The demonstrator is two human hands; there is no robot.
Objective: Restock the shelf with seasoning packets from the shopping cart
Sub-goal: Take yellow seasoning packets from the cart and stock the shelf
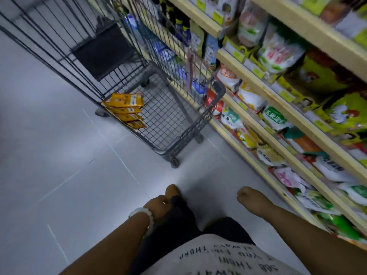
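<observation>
Several yellow seasoning packets (127, 110) lie stacked in the near left corner of the wire shopping cart (178, 120), which stands in the aisle beside the shelf (278, 100). The wooden shelf runs along the right, its tiers packed with bagged goods. My left hand (156, 203), a white bracelet on its wrist, hangs by my dark trouser leg and holds nothing. My right hand (248, 195) hangs low in front of the shelf's bottom tier with loosely curled fingers and nothing in them. Both hands are well short of the cart.
Grey tiled floor (59, 165) spreads to the left of the cart. A dark folded flap (103, 52) sits at the cart's far end. Green and yellow bags (327, 76) fill the upper shelf tiers, white and red bags (250, 96) the lower ones.
</observation>
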